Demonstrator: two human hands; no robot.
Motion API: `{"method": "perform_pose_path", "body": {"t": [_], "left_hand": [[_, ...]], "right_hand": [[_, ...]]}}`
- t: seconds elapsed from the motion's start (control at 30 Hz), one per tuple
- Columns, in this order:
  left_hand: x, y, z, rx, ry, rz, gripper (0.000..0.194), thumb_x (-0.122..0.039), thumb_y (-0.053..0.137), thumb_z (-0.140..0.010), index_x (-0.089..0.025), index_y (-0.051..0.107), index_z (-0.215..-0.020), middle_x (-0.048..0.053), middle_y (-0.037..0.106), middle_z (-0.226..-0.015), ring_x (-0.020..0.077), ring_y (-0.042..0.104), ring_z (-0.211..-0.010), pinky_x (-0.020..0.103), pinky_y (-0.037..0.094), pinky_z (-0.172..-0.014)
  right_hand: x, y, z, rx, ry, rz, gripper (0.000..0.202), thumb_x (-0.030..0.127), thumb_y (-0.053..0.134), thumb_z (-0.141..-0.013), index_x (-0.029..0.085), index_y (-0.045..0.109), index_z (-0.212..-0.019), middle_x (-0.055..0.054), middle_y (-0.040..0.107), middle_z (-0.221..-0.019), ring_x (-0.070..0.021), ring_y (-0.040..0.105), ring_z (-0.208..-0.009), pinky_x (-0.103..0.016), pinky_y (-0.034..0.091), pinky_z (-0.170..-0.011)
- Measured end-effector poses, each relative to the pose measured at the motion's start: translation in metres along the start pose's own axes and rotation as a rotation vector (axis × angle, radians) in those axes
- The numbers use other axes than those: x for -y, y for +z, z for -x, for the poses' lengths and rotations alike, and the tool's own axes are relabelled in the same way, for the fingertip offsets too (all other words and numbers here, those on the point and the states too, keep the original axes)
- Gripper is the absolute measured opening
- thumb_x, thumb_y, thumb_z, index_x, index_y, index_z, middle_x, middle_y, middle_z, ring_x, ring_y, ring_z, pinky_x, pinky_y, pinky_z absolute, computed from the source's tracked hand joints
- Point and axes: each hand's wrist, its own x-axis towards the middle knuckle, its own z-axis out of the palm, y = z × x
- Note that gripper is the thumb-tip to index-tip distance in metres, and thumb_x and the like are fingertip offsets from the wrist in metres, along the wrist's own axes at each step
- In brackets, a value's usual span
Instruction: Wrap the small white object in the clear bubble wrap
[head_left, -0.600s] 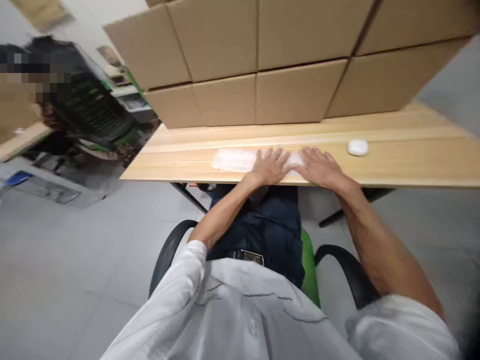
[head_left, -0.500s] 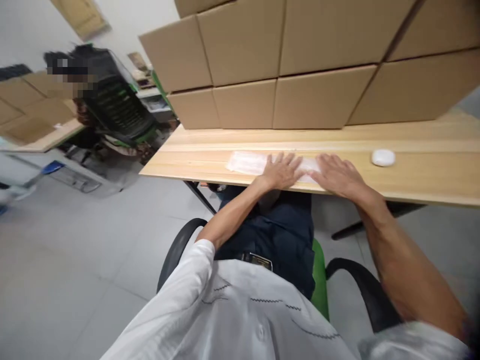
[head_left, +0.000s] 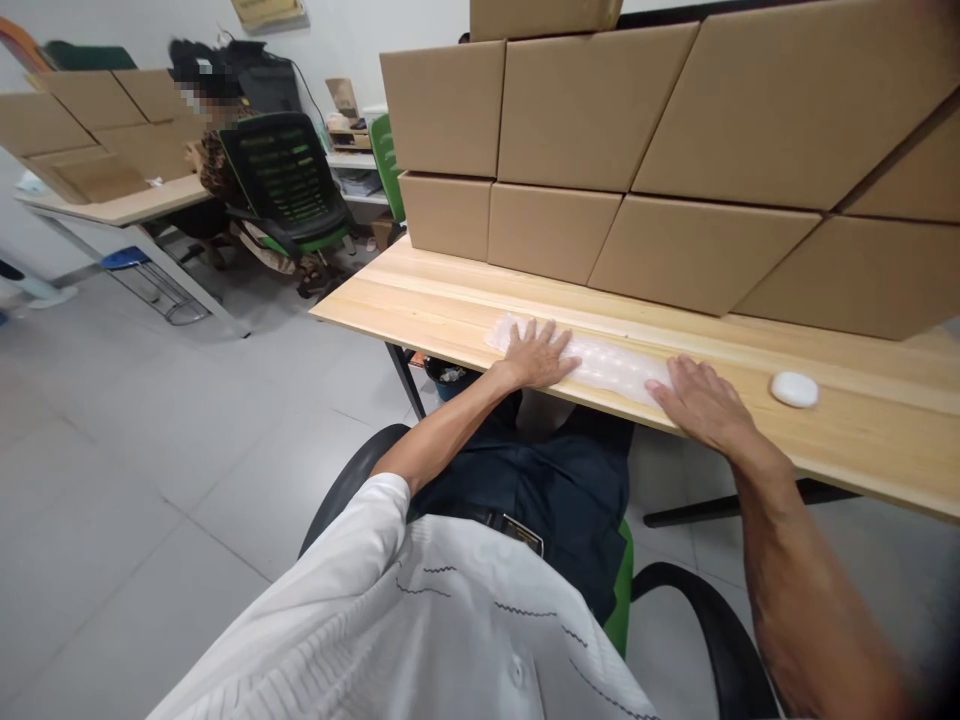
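A strip of translucent bubble wrap point(head_left: 611, 367) lies flat along the front of the wooden table point(head_left: 360, 298). Near its left end, my left hand point(head_left: 538, 355) rests on it, palm down with fingers spread. My right hand point(head_left: 705, 400) lies with its fingers stretched out at the strip's right end, the thumb touching it. Between the two hands the bubbled surface shows plainly. To the right of my right hand sits a rounded white case point(head_left: 795, 390), touched by neither hand.
Stacked cardboard boxes point(head_left: 562, 225) form a wall along the table's back. Below its left part stands a dark bin point(head_left: 450, 378). At far left, a person point(head_left: 221, 160) sits on a black and green chair point(head_left: 289, 185) by another table point(head_left: 124, 208).
My hands have moved apart along the bubble wrap, baring its middle. The right hand has slid to the right end. The camera view has turned left.
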Motion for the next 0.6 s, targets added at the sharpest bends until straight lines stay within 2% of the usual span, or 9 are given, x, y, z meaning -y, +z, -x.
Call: {"method": "perform_pose_path", "body": {"t": [0.17,0.23,0.33,0.47,0.6], "left_hand": [[0.021,-0.008,0.012,0.014,-0.096,0.023,0.089,-0.066,0.035,-0.126,-0.019,0.030,-0.201,0.017,0.017,-0.212,0.0520,0.015,-0.197,0.078,0.015,-0.157],[0.030,-0.008,0.015,-0.009,-0.121,0.018,0.088,-0.065,0.035,-0.127,-0.018,0.032,-0.201,0.018,0.019,-0.211,0.0515,0.017,-0.196,0.075,0.017,-0.157],[0.041,-0.006,0.016,-0.025,-0.133,-0.012,0.087,-0.063,0.033,-0.127,-0.015,0.032,-0.200,0.021,0.020,-0.210,0.0523,0.020,-0.196,0.076,0.019,-0.156],[0.049,-0.001,0.015,-0.067,-0.121,-0.060,0.085,-0.061,0.033,-0.127,-0.012,0.035,-0.198,0.027,0.026,-0.208,0.0513,0.026,-0.194,0.075,0.024,-0.154],[0.053,0.003,0.012,-0.088,-0.120,-0.071,0.087,-0.061,0.031,-0.127,-0.010,0.036,-0.197,0.030,0.028,-0.206,0.0512,0.028,-0.193,0.075,0.025,-0.154]], "right_hand": [[0.007,-0.012,0.005,0.031,-0.022,-0.013,0.104,0.075,0.024,-0.121,0.002,0.042,-0.192,-0.027,0.037,-0.202,-0.0526,0.033,-0.189,-0.068,0.033,-0.154],[0.009,-0.016,0.007,0.031,-0.016,-0.023,0.104,0.073,0.023,-0.121,-0.001,0.039,-0.193,-0.028,0.034,-0.203,-0.0531,0.030,-0.190,-0.068,0.028,-0.156],[0.010,-0.018,0.008,0.051,-0.001,-0.045,0.107,0.074,0.023,-0.121,-0.004,0.034,-0.194,-0.029,0.028,-0.205,-0.0512,0.025,-0.192,-0.066,0.022,-0.157],[0.008,-0.019,0.008,0.051,0.016,-0.070,0.106,0.075,0.024,-0.121,0.000,0.032,-0.196,-0.027,0.026,-0.206,-0.0461,0.023,-0.194,-0.064,0.022,-0.158],[0.003,-0.019,0.008,0.039,0.019,-0.081,0.104,0.073,0.028,-0.122,-0.002,0.036,-0.194,-0.028,0.027,-0.205,-0.0432,0.025,-0.194,-0.059,0.023,-0.158]]}}
